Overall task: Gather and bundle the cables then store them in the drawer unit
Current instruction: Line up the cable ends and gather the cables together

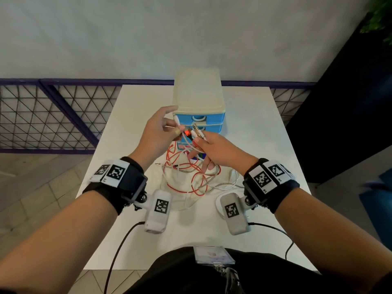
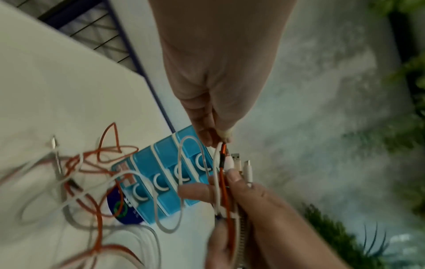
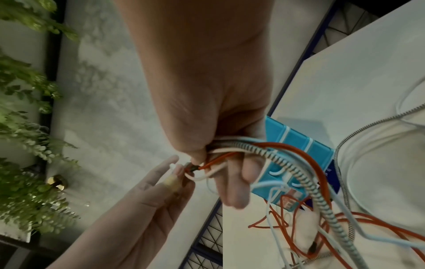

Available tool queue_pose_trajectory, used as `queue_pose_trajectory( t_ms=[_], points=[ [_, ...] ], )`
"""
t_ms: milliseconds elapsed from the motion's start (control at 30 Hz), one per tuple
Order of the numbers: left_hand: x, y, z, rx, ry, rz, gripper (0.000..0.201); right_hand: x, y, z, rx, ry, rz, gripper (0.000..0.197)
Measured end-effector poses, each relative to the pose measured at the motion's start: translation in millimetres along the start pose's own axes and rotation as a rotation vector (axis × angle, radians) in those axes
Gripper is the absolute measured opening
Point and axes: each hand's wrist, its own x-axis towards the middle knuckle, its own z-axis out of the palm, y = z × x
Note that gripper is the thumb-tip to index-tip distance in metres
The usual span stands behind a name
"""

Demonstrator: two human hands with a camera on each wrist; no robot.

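Several cables [image 1: 186, 177] sprawl tangled across the middle of the white table [image 1: 265, 128], in front of the closed blue drawer unit [image 1: 199, 96] at the far edge. The right hand [image 1: 220, 149] clamps their plug ends together, seemingly to align them for bundling. The left hand [image 1: 159, 128] pinches a white cable [image 1: 177, 122] beside them. Loose loops could snag while coiling.

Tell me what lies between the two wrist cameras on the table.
In the head view, loose loops of the orange cable, white cable and spring-wrapped cable lie on the table there.
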Motion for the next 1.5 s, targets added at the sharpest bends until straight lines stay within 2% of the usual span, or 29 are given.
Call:
queue_pose_trajectory(
  t_ms=[133,167,200,333,433,567,700,800,900,1000,1100,1200,1300,1367,1433,1500],
  points=[
    [2.4,0.1,2.8,0.112,-0.023,0.063,0.034,5.2,2.6,-5.1,-0.525,0.202,-0.045,0.029],
    [1.9,0.1,4.6,0.087,-0.023,0.053,0.031,6.1,2.8,-4.7,-0.570,0.235,-0.063,0.030],
    [1.4,0.2,6.8,0.047,-0.021,0.040,0.029,6.9,2.7,-4.0,-0.552,0.244,-0.081,0.031],
    [-2.4,1.0,15.2,-0.099,0.014,0.013,0.024,5.9,0.6,0.1,-0.155,0.161,-0.081,0.037],
    [-4.6,-0.3,18.2,-0.144,0.038,0.017,0.025,3.6,-1.0,5.2,-0.015,0.142,-0.105,0.034],
    [-4.7,1.6,18.5,-0.104,0.031,0.032,0.023,0.1,-1.6,10.2,0.051,0.157,-0.136,0.028],
    [-4.2,5.1,15.5,0.003,0.031,0.099,0.034,0.6,-2.1,9.9,0.135,0.139,-0.119,0.025],
    [-1.3,0.4,14.3,0.069,0.058,0.116,0.029,2.4,-0.9,11.2,0.126,0.153,-0.118,0.024],
    [-1.4,-3.7,14.9,0.040,0.086,0.094,0.023,1.0,-1.4,12.9,0.168,0.139,-0.099,0.025],
    [-2.8,-6.4,14.7,-0.081,0.095,0.039,0.025,-1.3,0.1,16.3,0.222,0.075,-0.074,0.027],
    [-9.8,-4.7,23.6,-0.240,0.020,-0.074,0.029,0.6,-2.8,20.0,0.340,0.054,-0.061,0.023],
    [-24.0,-0.2,41.5,-0.396,-0.157,-0.175,0.037,7.5,-13.0,15.5,0.534,0.182,-0.082,0.023],
    [-31.6,-4.2,50.0,-0.183,-0.361,-0.024,0.045,11.3,-19.8,6.1,0.786,0.317,-0.079,0.018],
    [-32.5,-2.8,47.4,0.001,-0.392,0.037,0.048,10.3,-22.7,1.2,1.010,0.316,-0.088,0.017],
    [-29.0,-3.6,46.5,0.162,-0.386,0.110,0.032,9.8,-20.5,-1.1,1.046,0.317,-0.096,0.017],
    [-25.0,-8.3,46.1,0.355,-0.423,0.219,0.029,10.1,-16.4,-2.1,1.013,0.318,-0.092,0.018]
  ],
)
